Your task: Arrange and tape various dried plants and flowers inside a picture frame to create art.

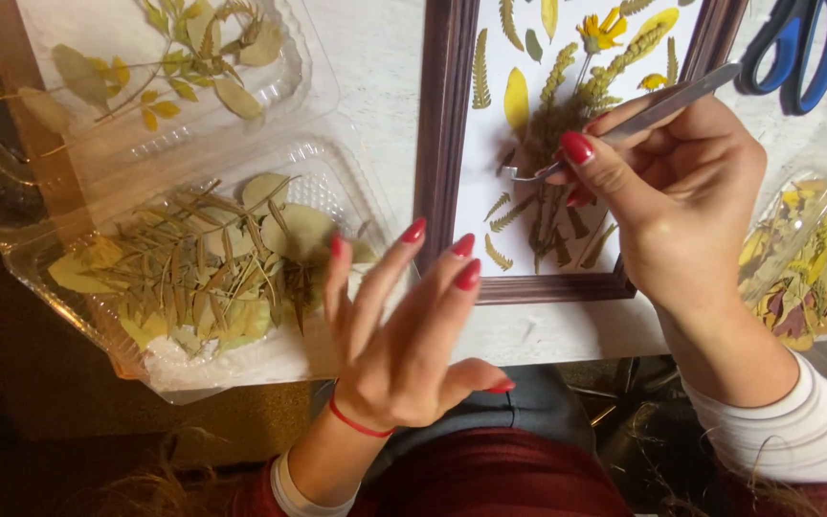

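Right hand: pinches a pair of slim silver metal tweezers between thumb and fingers, closed firmly round the shaft; sleeve striped white.
Tweezer tips: curved, resting low on the white sheet at the frame's middle, just left of the thumbnail; whether they nip a leaf or stem I cannot tell, the tips blend into the dark stems.
Dark brown wooden picture frame: lies flat on the white table, under the right hand; top edge cut off by the picture's border.
Pressed arrangement: yellow flower, yellow oval leaves, green fern sprigs and dark stems spread on the white sheet inside the frame; its lower right part hidden behind the right hand.
Left hand: holds nothing, fingers spread and raised, red nails up, hovering in front of the frame's lower left corner and just beside the near tray; a thin red cord round the wrist.
Clear plastic clamshell tray of dried green leaves and stems: left of the left hand, at the table's edge.
Second clear plastic tray with yellowish leafy sprigs: beyond the first, upper left, partly cut off.
Clear plastic pack of yellow and reddish pressed leaves: right of the right wrist, cut off at the edge.
Blue-handled scissors: top right, only the handles show.
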